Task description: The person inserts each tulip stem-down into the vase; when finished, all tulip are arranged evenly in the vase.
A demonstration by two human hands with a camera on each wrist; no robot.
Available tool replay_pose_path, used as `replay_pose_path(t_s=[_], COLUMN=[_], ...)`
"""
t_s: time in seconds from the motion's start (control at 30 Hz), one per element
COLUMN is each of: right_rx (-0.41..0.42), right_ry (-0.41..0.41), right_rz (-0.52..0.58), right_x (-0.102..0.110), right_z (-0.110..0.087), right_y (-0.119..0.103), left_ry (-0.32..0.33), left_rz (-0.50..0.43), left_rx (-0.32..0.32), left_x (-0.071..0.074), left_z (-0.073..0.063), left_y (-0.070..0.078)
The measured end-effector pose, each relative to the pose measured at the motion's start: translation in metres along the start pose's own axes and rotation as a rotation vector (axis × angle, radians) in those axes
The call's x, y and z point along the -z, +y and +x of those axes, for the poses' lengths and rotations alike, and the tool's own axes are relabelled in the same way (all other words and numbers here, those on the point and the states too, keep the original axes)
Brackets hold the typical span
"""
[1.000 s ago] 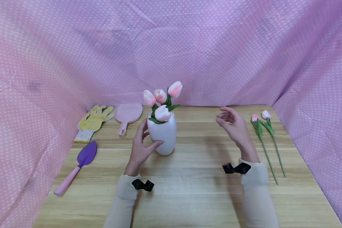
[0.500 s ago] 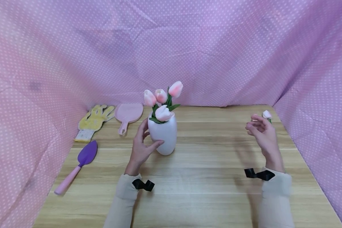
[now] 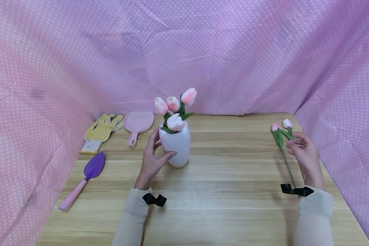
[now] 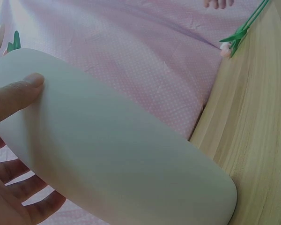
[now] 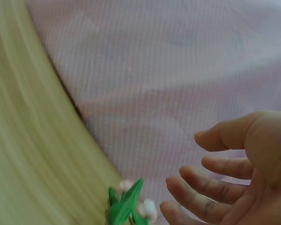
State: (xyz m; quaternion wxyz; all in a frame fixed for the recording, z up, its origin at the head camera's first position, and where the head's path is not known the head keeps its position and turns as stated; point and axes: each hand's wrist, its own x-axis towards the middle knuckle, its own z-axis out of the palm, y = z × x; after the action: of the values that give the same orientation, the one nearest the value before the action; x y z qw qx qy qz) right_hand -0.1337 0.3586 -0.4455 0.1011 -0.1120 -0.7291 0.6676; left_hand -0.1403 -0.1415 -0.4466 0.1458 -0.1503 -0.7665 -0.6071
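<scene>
A white vase [image 3: 179, 148] stands on the table with several pink and white artificial tulips [image 3: 173, 103] in it. My left hand [image 3: 151, 163] grips the vase's left side, its thumb [image 4: 18, 97] across the front and the other fingers curled behind. At the right, my right hand [image 3: 309, 160] hovers by two loose tulips lying on the table, a pink tulip [image 3: 275, 127] and a white tulip [image 3: 287, 124]. It hides most of the white one's stem. In the right wrist view, the fingers are loosely bent with nothing between them, and the tulip leaves [image 5: 125, 206] lie apart from them.
A yellow and white glove [image 3: 99, 132], a pink dustpan-shaped scoop [image 3: 138, 122] and a purple trowel [image 3: 94, 166] with a pink handle lie on the left of the wooden table [image 3: 215, 212]. A pink dotted cloth [image 3: 215, 58] hangs round the back and sides.
My right hand has moved right from beside the vase, passing over the pink tulip, to the white tulip's stem. The left hand and the vase have stayed in place.
</scene>
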Motion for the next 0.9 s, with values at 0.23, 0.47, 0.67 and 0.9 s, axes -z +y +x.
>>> replay_pose_path(t_s=[0.23, 0.47, 0.67, 0.9], right_rx=[-0.050, -0.034, -0.015, -0.043], right_ry=[0.014, 0.001, -0.067, -0.164], right_rz=[-0.177, -0.525, -0.793, -0.946], right_x=[0.016, 0.021, 0.020, 0.015], right_z=[0.007, 0.012, 0.014, 0.016], right_y=[0.023, 0.041, 0.048, 0.047], left_ry=[-0.001, 0.000, 0.001, 0.002], left_rz=[0.001, 0.001, 0.000, 0.001], left_rx=[0.006, 0.004, 0.001, -0.004], left_x=[0.000, 0.000, 0.000, 0.000], left_z=[0.000, 0.000, 0.000, 0.000], left_y=[-0.001, 0.000, 0.000, 0.000])
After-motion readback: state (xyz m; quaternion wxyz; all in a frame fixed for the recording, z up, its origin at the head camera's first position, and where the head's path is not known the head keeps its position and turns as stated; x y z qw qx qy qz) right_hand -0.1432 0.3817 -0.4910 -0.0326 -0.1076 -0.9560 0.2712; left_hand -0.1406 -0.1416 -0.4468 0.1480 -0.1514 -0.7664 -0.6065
